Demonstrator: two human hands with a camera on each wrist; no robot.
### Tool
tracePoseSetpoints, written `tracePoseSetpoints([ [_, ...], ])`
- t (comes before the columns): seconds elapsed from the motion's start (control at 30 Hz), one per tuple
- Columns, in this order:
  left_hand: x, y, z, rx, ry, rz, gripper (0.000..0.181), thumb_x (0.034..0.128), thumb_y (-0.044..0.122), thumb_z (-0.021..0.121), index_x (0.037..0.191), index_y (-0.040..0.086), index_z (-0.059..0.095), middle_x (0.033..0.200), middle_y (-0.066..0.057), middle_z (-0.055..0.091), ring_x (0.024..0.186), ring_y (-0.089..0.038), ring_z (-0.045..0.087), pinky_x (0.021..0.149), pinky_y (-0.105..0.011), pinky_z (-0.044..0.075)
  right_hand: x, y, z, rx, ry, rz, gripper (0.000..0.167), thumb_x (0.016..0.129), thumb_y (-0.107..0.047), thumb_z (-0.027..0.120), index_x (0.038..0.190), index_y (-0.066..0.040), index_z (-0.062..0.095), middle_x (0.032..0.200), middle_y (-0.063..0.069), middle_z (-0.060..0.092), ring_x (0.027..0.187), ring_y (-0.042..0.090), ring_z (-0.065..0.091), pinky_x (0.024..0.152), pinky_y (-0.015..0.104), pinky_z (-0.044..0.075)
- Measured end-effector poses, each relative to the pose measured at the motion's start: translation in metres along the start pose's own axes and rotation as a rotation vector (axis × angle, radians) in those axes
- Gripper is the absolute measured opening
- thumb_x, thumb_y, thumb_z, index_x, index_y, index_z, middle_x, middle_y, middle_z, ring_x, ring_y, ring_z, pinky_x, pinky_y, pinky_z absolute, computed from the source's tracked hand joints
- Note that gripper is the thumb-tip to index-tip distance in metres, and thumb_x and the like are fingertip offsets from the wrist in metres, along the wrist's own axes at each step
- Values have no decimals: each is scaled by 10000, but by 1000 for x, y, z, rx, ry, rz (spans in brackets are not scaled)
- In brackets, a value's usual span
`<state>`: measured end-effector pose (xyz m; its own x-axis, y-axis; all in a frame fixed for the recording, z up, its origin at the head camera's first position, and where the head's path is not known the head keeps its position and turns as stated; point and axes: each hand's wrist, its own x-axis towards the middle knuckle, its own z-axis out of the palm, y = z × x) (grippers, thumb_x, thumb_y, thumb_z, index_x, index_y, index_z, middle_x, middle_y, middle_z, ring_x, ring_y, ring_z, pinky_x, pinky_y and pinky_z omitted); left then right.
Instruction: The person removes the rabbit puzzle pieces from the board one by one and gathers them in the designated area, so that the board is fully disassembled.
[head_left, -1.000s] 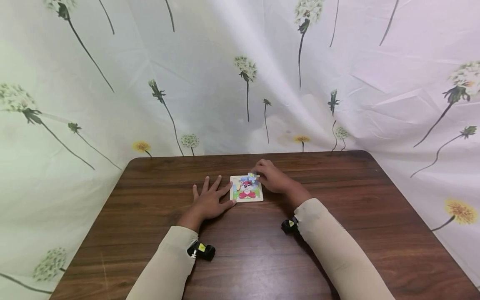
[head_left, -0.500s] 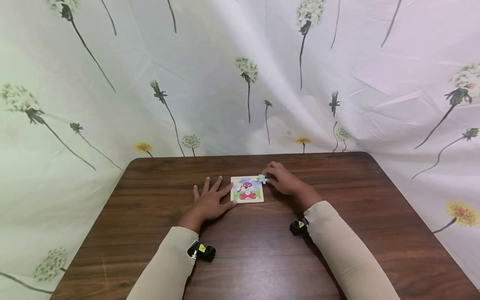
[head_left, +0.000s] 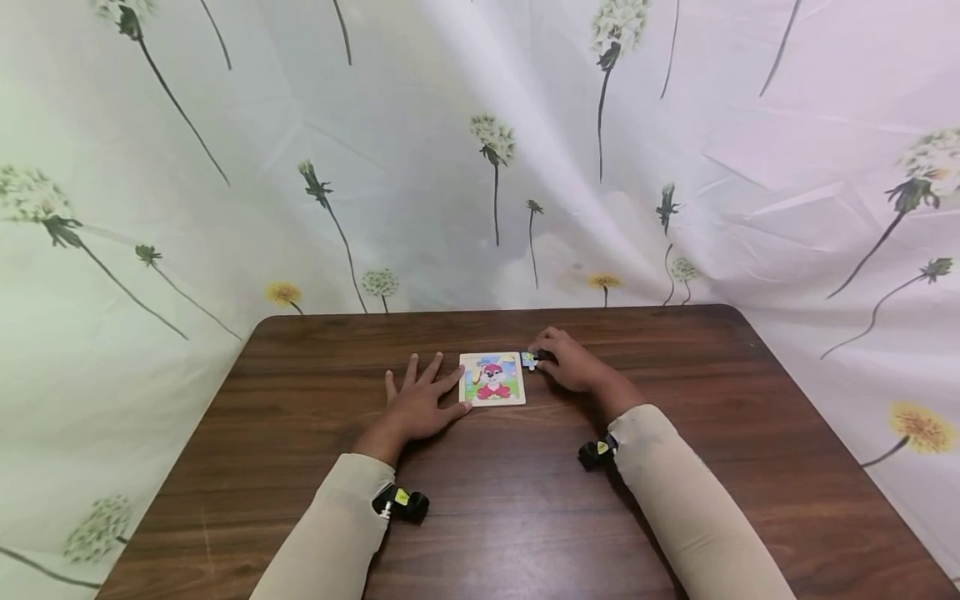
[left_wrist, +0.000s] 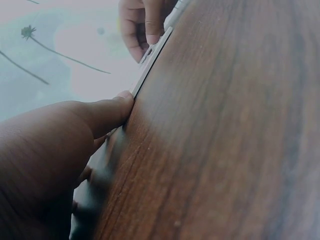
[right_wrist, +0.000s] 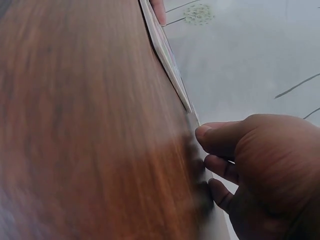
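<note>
Head view: tray (head_left: 522, 389) holds animal picture (head_left: 492, 382), puzzle piece (head_left: 528, 361) just outside.

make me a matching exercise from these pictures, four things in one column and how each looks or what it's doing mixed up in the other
Column one
1. left hand
2. right hand
3. square puzzle
4. backdrop

Column two
A. pinching a small loose piece
B. printed with dandelions
C. spread out, touching the puzzle's edge
D. shows a red-and-white cartoon animal

Right pairs: 1-C, 2-A, 3-D, 4-B
</note>
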<state>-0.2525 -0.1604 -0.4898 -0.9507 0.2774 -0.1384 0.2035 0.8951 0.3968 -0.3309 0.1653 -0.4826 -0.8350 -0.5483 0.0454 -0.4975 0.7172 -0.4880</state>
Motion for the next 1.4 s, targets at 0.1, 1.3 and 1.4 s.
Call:
tracePoseSetpoints([
  [0.1, 0, -2, 0, -1, 4, 2, 771, 1058, 704, 549, 1726, 387, 332, 1868, -70, 88, 1710, -470, -111, 1266, -825, -119, 1, 0, 1, -9, -5, 13, 314, 1129, -107, 607, 1421, -29, 695, 1460, 195, 558, 1381, 376, 563, 1161, 557, 512],
  [1.3, -3, -1, 0, -4, 10, -2, 765, 1062, 693, 551, 1727, 384, 330, 1865, -78, 100, 1711, -471, -99, 1269, -822, -113, 17, -17, 18, 36, 60, 7, 312, 1103, -241, 664, 1376, -115, 747, 1446, 152, 601, 1378, 367, 528, 1078, 625, 362],
  [1.4, -3, 0, 0, -8, 10, 1, 767, 1059, 699, 551, 1725, 386, 334, 1866, -77, 100, 1711, -472, -98, 1269, -822, -115, 20, -21, 21, 35, 68, 4, 297, 1102, -260, 673, 1353, -127, 759, 1446, 141, 601, 1384, 358, 515, 1071, 609, 348],
])
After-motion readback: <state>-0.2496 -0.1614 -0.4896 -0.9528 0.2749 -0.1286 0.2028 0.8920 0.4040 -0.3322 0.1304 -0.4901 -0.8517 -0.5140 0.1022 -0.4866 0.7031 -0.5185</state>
